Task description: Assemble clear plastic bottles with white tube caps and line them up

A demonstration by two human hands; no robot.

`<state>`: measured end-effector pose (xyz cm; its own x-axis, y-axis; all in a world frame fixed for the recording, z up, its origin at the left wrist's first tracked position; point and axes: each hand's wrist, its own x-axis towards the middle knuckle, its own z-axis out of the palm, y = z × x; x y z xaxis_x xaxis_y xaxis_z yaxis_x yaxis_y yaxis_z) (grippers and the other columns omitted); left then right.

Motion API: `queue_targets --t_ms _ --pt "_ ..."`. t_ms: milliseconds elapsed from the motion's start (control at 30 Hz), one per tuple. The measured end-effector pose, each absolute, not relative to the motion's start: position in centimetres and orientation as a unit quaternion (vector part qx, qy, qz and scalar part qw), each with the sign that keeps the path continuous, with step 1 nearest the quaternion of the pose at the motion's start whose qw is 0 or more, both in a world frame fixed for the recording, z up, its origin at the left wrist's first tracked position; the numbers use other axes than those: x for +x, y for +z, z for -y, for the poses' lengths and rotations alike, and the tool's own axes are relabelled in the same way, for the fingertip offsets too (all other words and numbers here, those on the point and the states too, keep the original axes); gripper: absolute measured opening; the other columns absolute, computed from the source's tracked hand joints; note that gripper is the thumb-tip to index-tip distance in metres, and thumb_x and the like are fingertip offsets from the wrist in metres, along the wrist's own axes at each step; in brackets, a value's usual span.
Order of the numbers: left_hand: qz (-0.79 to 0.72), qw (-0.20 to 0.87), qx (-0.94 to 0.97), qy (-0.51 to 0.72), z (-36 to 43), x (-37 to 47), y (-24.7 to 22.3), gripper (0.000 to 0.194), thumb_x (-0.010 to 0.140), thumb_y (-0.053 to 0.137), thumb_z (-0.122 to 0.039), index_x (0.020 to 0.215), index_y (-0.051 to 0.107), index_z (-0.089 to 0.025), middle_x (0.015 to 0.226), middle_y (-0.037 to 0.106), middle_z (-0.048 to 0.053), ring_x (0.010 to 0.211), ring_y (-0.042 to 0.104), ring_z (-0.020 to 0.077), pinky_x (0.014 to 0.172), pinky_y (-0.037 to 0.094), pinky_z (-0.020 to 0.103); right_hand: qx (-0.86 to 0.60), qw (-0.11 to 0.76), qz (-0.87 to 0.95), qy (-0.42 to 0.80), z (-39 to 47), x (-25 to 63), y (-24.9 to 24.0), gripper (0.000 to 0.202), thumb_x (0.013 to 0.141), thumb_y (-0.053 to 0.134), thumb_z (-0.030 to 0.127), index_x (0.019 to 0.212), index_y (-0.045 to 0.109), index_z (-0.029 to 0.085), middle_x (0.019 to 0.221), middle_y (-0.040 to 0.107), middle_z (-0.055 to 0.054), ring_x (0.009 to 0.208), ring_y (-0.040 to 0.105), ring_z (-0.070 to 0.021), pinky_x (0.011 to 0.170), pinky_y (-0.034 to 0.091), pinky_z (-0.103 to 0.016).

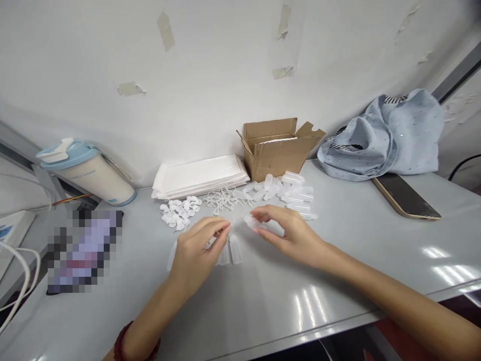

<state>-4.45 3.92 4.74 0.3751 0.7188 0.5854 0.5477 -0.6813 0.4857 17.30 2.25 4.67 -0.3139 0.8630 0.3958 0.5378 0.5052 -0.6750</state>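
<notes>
Circling the left wrist, a dark red band (121, 343) is sitting nearest the camera, low on the left. Beyond it, the left hand (197, 250) is pressing thumb and fingertips together; whether anything thin is lying between them, I cannot tell. Facing it, the right hand (296, 233) is pinching a translucent piece (252, 222) between thumb and fingers, just above the gray table (285, 306). Several clear tubes (236, 250) are lying partly hidden behind the left hand, while white caps (180, 213), tangled cords (221, 198) and a heap of loose tubes (293, 193) are resting farther back. For good handling, the right fingertips should be gripping lightly, since such thin plastic is probably denting or slipping under a hard squeeze. The left fingertips should be staying level with the piece, and both hands should be working clear of the cords, which are likely catching easily.
</notes>
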Motion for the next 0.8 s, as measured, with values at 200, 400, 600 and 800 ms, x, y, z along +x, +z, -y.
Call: queue_targets --t_ms 200,400,600,800 --pt "-0.373 0.112 0.819 0.422 -2.9 -3.7 4.3 0.01 0.085 0.057 -0.011 0.087 0.064 -0.018 0.081 0.071 0.001 0.069 0.067 0.012 0.063 0.055 0.022 -0.415 0.351 0.788 0.29 -1.0 16.3 5.0 0.026 0.087 0.06 0.02 0.112 0.059 0.014 0.1 0.069 -0.007 0.086 0.064 -0.0155 0.079 0.052 -0.029" --pt "-0.385 0.161 0.808 0.416 -2.7 -3.5 4.1 0.012 0.087 0.056 -0.01 0.092 0.064 -0.018 0.087 0.071 0.001 0.076 0.068 0.0115 0.071 0.057 0.022 -0.414 0.332 0.792 0.302 -1.0 16.2 5.0 0.024 0.087 0.059 0.018 0.111 0.059 0.015 0.101 0.068 -0.006 0.085 0.062 -0.015 0.079 0.051 -0.03" --pt "-0.34 0.138 0.827 0.425 -2.7 -3.4 4.2 0.019 0.088 0.053 -0.007 0.097 0.066 -0.018 0.091 0.071 0.003 0.082 0.067 0.0131 0.073 0.054 0.023 -0.429 0.337 0.786 0.292 -1.1 16.2 4.7 0.028 0.087 0.059 0.02 0.114 0.058 0.013 0.1 0.069 -0.007 0.085 0.063 -0.0156 0.078 0.052 -0.03" --pt "-0.322 0.144 0.834 0.424 -2.7 -3.5 3.9 0.024 0.087 0.05 -0.002 0.099 0.066 -0.016 0.097 0.067 0.005 0.087 0.065 0.0121 0.076 0.052 0.021 -0.427 0.335 0.792 0.279 -1.1 16.1 4.4 0.036 0.089 0.055 0.019 0.123 0.054 0.009 0.1 0.069 -0.01 0.087 0.063 -0.0173 0.079 0.052 -0.032"
